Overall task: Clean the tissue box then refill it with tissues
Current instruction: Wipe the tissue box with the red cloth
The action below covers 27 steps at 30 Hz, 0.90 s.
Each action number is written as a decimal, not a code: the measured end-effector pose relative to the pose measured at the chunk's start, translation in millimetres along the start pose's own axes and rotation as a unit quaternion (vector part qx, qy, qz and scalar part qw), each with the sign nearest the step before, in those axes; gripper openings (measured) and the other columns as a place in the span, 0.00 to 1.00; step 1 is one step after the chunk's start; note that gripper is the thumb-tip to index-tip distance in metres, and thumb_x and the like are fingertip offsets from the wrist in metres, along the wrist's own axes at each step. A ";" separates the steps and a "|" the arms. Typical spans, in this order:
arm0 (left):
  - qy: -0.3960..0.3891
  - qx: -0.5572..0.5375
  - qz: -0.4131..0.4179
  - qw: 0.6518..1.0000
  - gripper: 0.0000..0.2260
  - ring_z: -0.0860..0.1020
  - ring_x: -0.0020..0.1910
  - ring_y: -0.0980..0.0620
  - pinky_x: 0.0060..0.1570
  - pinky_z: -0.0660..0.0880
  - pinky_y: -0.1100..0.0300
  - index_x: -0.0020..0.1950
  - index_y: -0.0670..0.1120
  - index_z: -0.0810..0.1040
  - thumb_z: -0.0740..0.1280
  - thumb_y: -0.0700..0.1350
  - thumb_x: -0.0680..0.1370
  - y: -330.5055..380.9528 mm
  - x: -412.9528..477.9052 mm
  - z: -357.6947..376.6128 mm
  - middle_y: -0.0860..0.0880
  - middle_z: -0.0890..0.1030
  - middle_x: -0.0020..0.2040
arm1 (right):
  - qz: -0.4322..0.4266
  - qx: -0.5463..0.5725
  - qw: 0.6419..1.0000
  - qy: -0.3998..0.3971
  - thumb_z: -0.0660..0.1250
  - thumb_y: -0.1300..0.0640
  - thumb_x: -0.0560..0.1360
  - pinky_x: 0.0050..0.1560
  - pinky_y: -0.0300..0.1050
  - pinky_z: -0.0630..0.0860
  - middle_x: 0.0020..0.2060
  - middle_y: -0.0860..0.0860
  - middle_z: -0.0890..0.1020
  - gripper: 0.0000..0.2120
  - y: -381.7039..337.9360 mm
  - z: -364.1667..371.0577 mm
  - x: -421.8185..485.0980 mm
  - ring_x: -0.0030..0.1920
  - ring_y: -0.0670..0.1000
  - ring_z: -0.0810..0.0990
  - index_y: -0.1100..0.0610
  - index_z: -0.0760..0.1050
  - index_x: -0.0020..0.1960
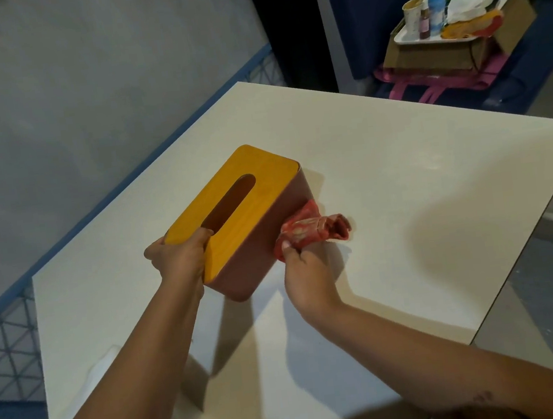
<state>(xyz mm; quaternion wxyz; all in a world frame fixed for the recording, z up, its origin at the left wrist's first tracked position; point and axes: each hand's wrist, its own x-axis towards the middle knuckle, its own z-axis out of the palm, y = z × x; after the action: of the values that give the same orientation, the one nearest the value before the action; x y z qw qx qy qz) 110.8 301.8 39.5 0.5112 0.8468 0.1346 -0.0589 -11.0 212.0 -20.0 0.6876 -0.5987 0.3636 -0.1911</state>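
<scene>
My left hand (179,256) is curled over the near end of the tissue box (235,221), fingertips hooked into its slot, while my right hand (304,268) pinches a bunched red cloth (308,228) against the box's reddish right side wall. The box sits on the tabletop (402,177) at frame centre, its long axis running from my hands toward the upper right. As I judge it, the next wipe should follow that wall away from me, the right hand being the nearer.

Wood-grain lid, smooth matt box, soft cloth

The tissue box (258,242) looked smooth and matt under a wood-grain lid (230,211); the red cloth (308,231) was soft and crumpled.
</scene>
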 end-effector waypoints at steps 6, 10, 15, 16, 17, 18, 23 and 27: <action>0.010 0.013 0.005 1.000 0.34 0.73 0.59 0.40 0.55 0.74 0.45 0.68 0.48 0.57 0.74 0.49 0.70 0.3 0.3 0.3 0.42 0.68 0.66 | -0.013 0.022 0.997 -0.070 0.59 0.58 0.80 0.56 0.35 0.68 0.54 0.58 0.77 0.13 9.5 14.7 -36.4 0.55 0.54 0.75 0.63 0.72 0.61; 0.021 0.009 -0.003 1.000 0.34 0.73 0.60 0.41 0.57 0.74 0.44 0.68 0.49 0.57 0.73 0.50 0.70 1.5 -0.4 1.4 0.42 0.68 0.66 | 0.004 0.041 0.988 -0.151 0.57 0.59 0.81 0.41 0.22 0.66 0.55 0.65 0.75 0.15 9.3 12.9 -60.4 0.49 0.53 0.76 0.67 0.70 0.62; 0.025 0.010 0.001 1.000 0.34 0.72 0.60 0.41 0.58 0.74 0.44 0.68 0.48 0.57 0.73 0.50 0.70 2.6 -3.8 2.4 0.42 0.67 0.66 | -0.029 -0.012 0.978 -0.206 0.54 0.53 0.81 0.57 0.46 0.71 0.58 0.63 0.77 0.19 15.1 13.8 -75.9 0.59 0.60 0.74 0.67 0.71 0.61; 0.025 0.012 0.002 1.000 0.34 0.72 0.60 0.41 0.57 0.74 0.45 0.68 0.48 0.57 0.73 0.50 0.70 2.9 -4.5 2.7 0.42 0.68 0.66 | -0.034 -0.013 0.977 -0.211 0.55 0.54 0.81 0.55 0.47 0.72 0.56 0.64 0.78 0.18 16.2 13.6 -75.0 0.57 0.61 0.76 0.68 0.72 0.59; 0.026 0.014 0.002 1.000 0.34 0.72 0.60 0.41 0.57 0.74 0.45 0.68 0.48 0.57 0.73 0.50 0.70 3.1 -4.6 2.1 0.42 0.68 0.66 | -0.031 -0.012 0.975 -0.220 0.56 0.55 0.80 0.54 0.48 0.73 0.53 0.64 0.78 0.17 16.7 14.1 -74.3 0.54 0.62 0.76 0.68 0.72 0.57; 0.025 0.015 0.002 1.000 0.34 0.73 0.60 0.40 0.57 0.74 0.45 0.68 0.47 0.57 0.73 0.50 0.70 3.3 -5.7 2.0 0.42 0.68 0.66 | -0.026 -0.008 0.972 -0.233 0.57 0.55 0.80 0.53 0.47 0.74 0.50 0.64 0.79 0.16 16.4 13.5 -73.2 0.51 0.61 0.77 0.68 0.73 0.56; 0.020 0.003 0.003 1.000 0.35 0.72 0.61 0.40 0.57 0.73 0.45 0.69 0.46 0.56 0.74 0.48 0.70 4.3 -8.2 1.4 0.41 0.67 0.66 | -0.029 0.072 0.971 -0.225 0.61 0.56 0.78 0.62 0.42 0.68 0.49 0.50 0.78 0.10 7.7 -4.1 -67.0 0.54 0.50 0.75 0.57 0.73 0.58; 0.015 -0.004 0.003 1.000 0.34 0.73 0.59 0.39 0.58 0.74 0.40 0.67 0.48 0.58 0.74 0.48 0.69 1.6 -4.5 -0.2 0.41 0.69 0.65 | -0.100 0.156 0.982 -0.048 0.62 0.59 0.78 0.46 0.25 0.69 0.38 0.41 0.78 0.07 -11.9 -44.7 -38.0 0.42 0.37 0.77 0.49 0.74 0.44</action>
<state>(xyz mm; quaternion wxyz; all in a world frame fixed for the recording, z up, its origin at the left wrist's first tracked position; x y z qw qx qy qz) 107.0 300.5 42.0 0.5130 0.8458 0.1401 -0.0442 -66.8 205.4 1.0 0.7669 -0.5258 0.2340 -0.2838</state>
